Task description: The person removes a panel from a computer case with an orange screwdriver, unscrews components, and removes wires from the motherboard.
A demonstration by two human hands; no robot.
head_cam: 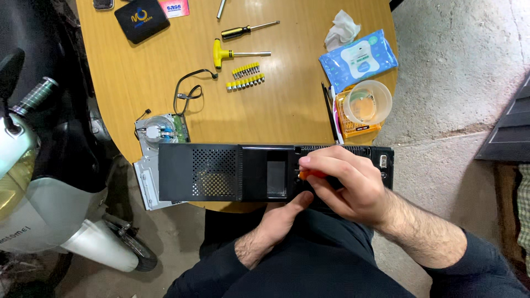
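Nearest me, I'm bracing my left hand (276, 221) under the long black perforated metal case (243, 172) at the desk's (138, 83) near edge, while my right hand (345, 185) is gripping an orange-handled screwdriver (309, 174) against it; casing looks mostly closed.

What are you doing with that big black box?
A person has a black perforated metal case at the edge of a round wooden table. The right hand presses an orange-handled tool against it. The left hand steadies the case from below. Screwdrivers and a row of bits lie farther back.
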